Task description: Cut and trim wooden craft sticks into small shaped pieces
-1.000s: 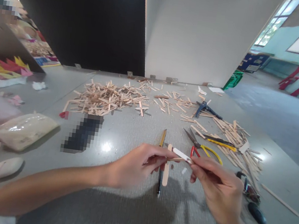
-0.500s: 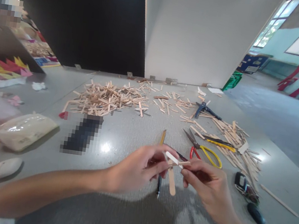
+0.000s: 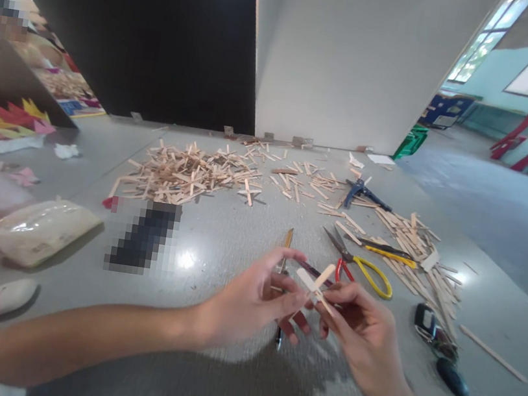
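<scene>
Above the table, in front of me, is a small cross of wooden craft sticks (image 3: 324, 276), with one pale, whitish arm. My right hand (image 3: 367, 321) pinches it from the right between thumb and fingers. From the left, the thumb and a finger of my left hand (image 3: 257, 299) close on its left side, while the index finger is lifted and stretched out above. Just beyond the hands lie scissors (image 3: 371, 275) with yellow and red handles. A pen-like tool (image 3: 288, 241) lies partly hidden under my left hand.
A heap of crossed sticks (image 3: 183, 173) lies at the back left, loose sticks (image 3: 411, 235) at the right. Pliers (image 3: 360, 192), a yellow-handled cutter (image 3: 389, 251), keys (image 3: 426, 322) and a screwdriver (image 3: 452, 378) are around. A plastic bag (image 3: 48, 230) sits left. Panels (image 3: 351, 66) stand behind.
The stick cross has turned in my fingers: the stick that pointed down now shows an arm pointing up and right. My left index finger has lifted off it.
</scene>
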Available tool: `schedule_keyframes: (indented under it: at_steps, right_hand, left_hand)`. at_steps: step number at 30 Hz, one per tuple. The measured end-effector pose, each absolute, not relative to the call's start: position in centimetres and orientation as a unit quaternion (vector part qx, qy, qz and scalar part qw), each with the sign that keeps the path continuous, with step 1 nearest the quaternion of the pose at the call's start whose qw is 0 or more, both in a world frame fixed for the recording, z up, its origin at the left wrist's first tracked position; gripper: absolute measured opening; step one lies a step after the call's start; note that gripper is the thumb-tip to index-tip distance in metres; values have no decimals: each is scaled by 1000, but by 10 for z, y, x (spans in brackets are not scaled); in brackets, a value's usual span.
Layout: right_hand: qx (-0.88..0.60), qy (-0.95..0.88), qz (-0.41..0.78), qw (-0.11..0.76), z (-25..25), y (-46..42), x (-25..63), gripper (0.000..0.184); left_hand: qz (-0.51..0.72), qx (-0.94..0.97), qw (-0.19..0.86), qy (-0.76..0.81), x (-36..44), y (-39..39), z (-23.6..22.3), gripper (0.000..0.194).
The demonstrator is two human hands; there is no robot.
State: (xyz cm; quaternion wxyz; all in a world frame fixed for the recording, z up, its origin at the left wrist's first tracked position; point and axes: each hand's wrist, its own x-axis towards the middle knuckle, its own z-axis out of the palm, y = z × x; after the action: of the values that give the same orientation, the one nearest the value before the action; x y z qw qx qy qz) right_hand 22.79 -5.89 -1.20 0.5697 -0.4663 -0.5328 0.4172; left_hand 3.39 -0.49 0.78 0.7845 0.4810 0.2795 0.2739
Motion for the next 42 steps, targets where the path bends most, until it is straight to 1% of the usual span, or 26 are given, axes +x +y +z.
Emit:
schedule_keyframes:
  at_steps: [3,5,8,12,18,25,28,33,37,39,40,42]
  right_hand:
    - [-451,-525,449,565,-13,-60,226,36]
    - [-437,-514,486,556,-13,-60,225,39]
    - [-440,-496,547,512,-13,-62,225,44]
    - [-441,-486,591,470,-13,-64,229,46]
    - [-385,-473,644,462,-13,-62,230,40]
    - [-384,-480,635,468,-8,-61,230,35]
    - [-385,-473,640,467,-6,-61,230,37]
    - [-391,-473,633,472,-5,-62,230,34]
    - [-406,-483,616,471,-7,-63,230,40]
    - [-419,-486,604,472,-8,-63,230,41]
    - [-427,-486,599,472,-9,-63,231,41]
    - [-437,-490,587,472,-9,-63,231,44]
  left_hand:
    - [263,504,778,266,36,-9,9,54]
    - [260,512,774,267,37,-11,10,50]
    - [264,518,765,277,38,-14,11,50]
    - [255,508,774,280,37,-17,13,55]
    - [259,481,791,274,37,-18,12,56]
    - [255,465,811,248,37,-14,10,59]
    - [248,453,825,230,36,-12,8,57]
    - [246,449,832,212,36,-11,5,54]
    - [238,500,798,239,35,-14,5,59]
    - [206,538,776,257,33,-15,7,64]
    - [184,558,766,261,31,-15,9,63]
    - [144,596,744,268,29,-15,11,52]
